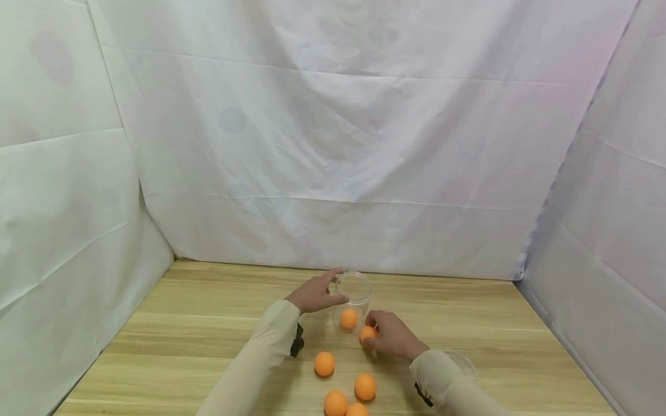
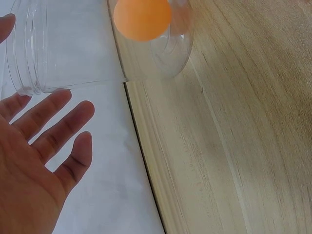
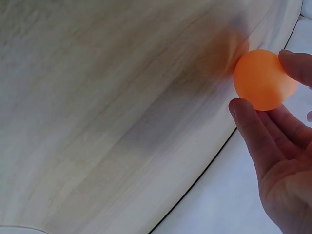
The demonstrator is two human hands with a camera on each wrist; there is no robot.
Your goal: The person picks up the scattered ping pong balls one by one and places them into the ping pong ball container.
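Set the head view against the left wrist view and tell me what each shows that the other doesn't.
Only the head view: the right hand pinching an orange ball, four loose balls on the table, both sleeves, and a clear round thing partly hidden by one of them.

Only the left wrist view: the palm side of the left hand.

Both: that hand at the mouth of a clear jar, the ball inside the jar, the wooden table and the white cloth.

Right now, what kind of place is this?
Maybe a little booth set up for an activity, but I can't be sure. White cloth hangs on three sides of a wood table, where there's a jar and orange balls.
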